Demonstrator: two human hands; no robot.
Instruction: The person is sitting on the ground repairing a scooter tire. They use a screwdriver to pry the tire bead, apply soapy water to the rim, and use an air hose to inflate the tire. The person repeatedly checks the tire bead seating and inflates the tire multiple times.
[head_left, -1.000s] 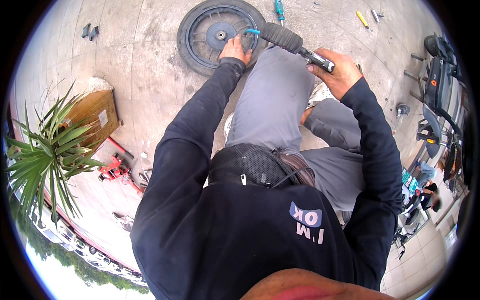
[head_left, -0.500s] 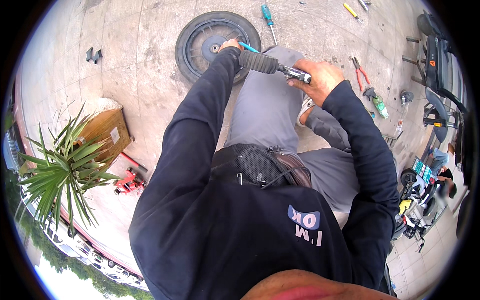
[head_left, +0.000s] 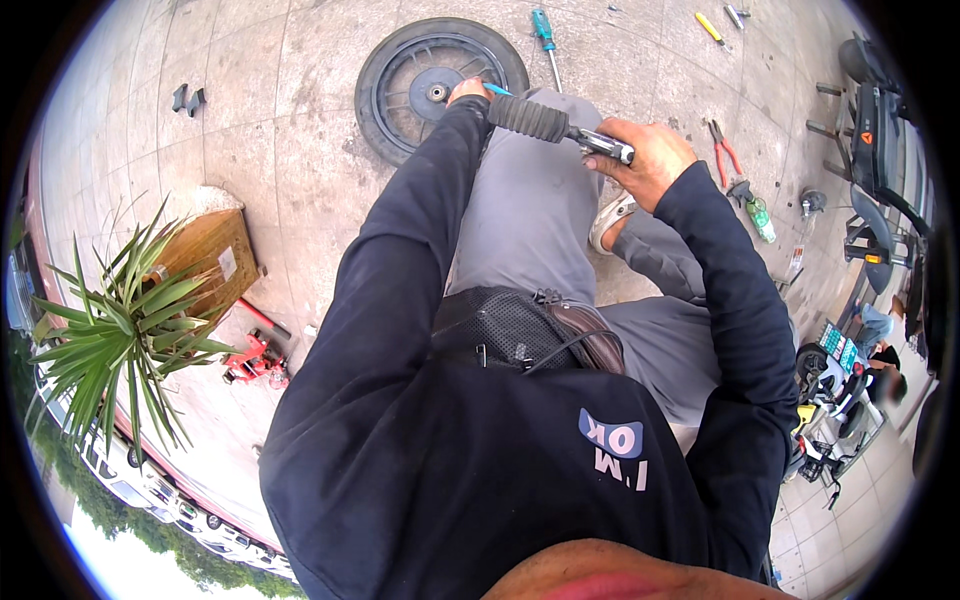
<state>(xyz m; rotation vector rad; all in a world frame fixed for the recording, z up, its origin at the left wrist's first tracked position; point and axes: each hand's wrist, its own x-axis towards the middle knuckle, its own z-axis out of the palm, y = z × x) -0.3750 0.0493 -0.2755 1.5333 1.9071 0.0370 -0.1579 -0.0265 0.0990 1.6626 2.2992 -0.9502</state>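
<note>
A black spoked wheel with a tyre lies on the paving ahead of me. My left hand is closed over it, just right of the hub; a thin blue stick-like piece comes out of its grip. The fingertips are hidden. My right hand, above my thigh, is wrapped round the metal end of a tool with a black ribbed rubber sleeve. The sleeve points left toward my left hand and partly covers the blue piece. Whether the two touch I cannot tell.
A teal screwdriver lies beside the wheel. To the right are red-handled pliers, a green spray bottle and a yellow tool. At left stand a potted plant and a red jack. A person is by motorbikes at far right.
The view has shifted slightly, so the wheel and tools sit a little farther right. Both hands keep their hold; less of the blue piece shows behind the ribbed sleeve.
</note>
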